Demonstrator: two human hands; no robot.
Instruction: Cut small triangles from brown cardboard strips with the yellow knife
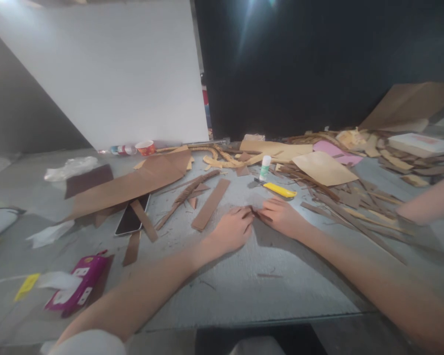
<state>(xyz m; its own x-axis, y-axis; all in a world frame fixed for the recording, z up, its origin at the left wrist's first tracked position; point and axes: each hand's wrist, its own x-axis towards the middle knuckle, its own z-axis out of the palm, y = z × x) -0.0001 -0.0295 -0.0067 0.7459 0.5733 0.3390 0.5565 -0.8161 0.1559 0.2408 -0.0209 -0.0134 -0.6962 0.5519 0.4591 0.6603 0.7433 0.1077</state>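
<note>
1. Head view: your left hand (234, 229) and right hand (283, 217) are close together over the middle of the tabletop (222, 296), a narrow gap between them.
2. Pose: forearms come in from the two lower corners and converge. Palms down, knuckles up, both wrists low over the surface.
3. Left fingers: curled, pinching the near end of a small dark-brown strip (255, 211).
4. Right fingers: bent inward, pinching the strip's other end. Exact thumb contact is too blurred to call.
5. Strip position: bridging the gap between your hands. Can't tell if it touches the tabletop.
6. Yellow cutter (280, 190) lies just beyond your right hand, dark end to the left. White-and-green tube (265, 168) stands upright just behind it.
7. Flat brown piece (211, 204) lies beyond your left hand; a wrapped stick (188, 191) is to its left.
8. Magenta tissue pack (92, 276) sits left of your left forearm.
9. Another person's forearm (432, 199) enters at the right edge, over brown scraps (351, 198).
</note>
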